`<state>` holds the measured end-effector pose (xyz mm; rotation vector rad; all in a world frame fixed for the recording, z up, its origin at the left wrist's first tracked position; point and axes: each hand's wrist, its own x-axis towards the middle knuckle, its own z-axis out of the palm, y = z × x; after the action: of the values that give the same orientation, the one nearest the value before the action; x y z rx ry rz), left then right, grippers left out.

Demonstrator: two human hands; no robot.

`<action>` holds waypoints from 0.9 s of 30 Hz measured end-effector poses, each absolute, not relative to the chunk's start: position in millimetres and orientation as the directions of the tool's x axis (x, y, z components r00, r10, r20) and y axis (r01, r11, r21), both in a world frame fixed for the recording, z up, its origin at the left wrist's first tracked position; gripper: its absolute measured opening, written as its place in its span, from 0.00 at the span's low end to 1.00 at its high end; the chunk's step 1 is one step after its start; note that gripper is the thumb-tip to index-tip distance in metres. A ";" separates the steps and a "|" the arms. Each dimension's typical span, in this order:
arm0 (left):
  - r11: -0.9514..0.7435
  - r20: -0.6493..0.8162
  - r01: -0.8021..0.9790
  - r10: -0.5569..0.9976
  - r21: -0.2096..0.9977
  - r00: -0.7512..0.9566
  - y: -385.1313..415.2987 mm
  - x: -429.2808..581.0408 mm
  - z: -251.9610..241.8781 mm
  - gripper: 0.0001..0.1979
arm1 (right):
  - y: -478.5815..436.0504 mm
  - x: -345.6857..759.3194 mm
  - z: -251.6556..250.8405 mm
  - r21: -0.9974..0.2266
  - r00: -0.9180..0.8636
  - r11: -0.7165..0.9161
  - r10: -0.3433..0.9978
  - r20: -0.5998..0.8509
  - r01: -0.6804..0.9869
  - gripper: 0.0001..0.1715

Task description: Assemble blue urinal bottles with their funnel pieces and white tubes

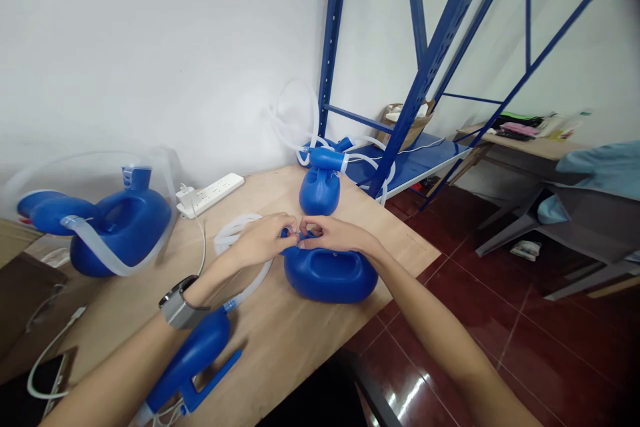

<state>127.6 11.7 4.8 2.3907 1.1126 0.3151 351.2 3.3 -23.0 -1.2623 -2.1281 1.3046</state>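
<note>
A blue plastic urinal bottle with a moulded handle opening lies on its side near the table's right edge. My left hand and my right hand meet over its neck end, thumbs and fingertips pinched together. Between them shows a bit of blue; whatever small part the fingertips grip is hidden. Coiled clear tubing lies behind my left wrist. Under my left forearm rests a second blue bottle-like piece with a flat handle and a tube at its end.
Another blue bottle with tubing stands at the back, beside a blue metal rack. More blue bottles with a hose sit at left, near a white power strip. A phone and cable lie front left; a grey chair stands right.
</note>
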 end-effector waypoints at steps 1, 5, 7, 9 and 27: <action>-0.547 0.004 0.657 0.771 0.519 0.637 11.9 128.0 4.2 0.11 | 3.6 351.0 -22.4 -0.842 -0.549 0.184 0.822 -0.151 0.508 0.16; -0.525 0.002 0.651 0.779 0.548 0.627 13.8 129.2 0.5 0.12 | 3.9 350.9 -20.6 -0.836 -0.535 0.178 0.831 -0.155 0.519 0.17; -0.518 0.004 0.649 0.783 0.557 0.622 14.6 130.0 -1.4 0.12 | 3.9 350.8 -20.6 -0.831 -0.517 0.164 0.840 -0.164 0.531 0.18; -0.503 0.002 0.653 0.793 0.566 0.609 14.7 131.5 -2.9 0.12 | 3.8 350.2 -21.0 -0.823 -0.500 0.156 0.849 -0.170 0.546 0.19; -0.666 0.351 0.695 0.741 0.271 0.573 -59.6 23.7 7.4 0.21 | -26.4 363.6 -30.0 -0.725 -0.298 0.315 0.942 0.157 0.613 0.17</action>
<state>23.7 -59.6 7.4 2.6932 1.2339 0.6750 363.6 -26.4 -30.0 -1.3695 -2.0114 0.7439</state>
